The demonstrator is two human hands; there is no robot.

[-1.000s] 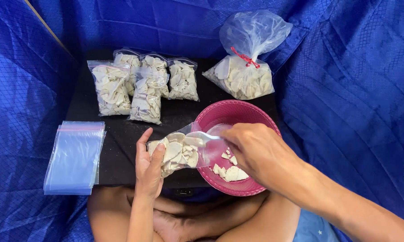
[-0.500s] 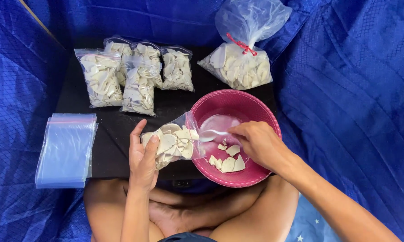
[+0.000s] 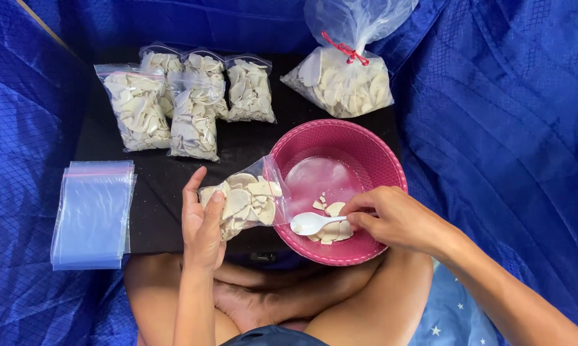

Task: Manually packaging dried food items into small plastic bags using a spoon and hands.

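Gripping a small clear zip bag of pale chips (image 3: 244,204) tilted mouth-first over the pink plastic bowl's rim (image 3: 391,166), the left hand (image 3: 202,224) is steadying it while the right hand (image 3: 398,219) is pinching a white plastic spoon (image 3: 314,222) among the bowl's last chips.

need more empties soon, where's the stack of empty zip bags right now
In the head view the stack of empty zip bags lies at the left edge of the black board, below the filled bags and left of the left hand.
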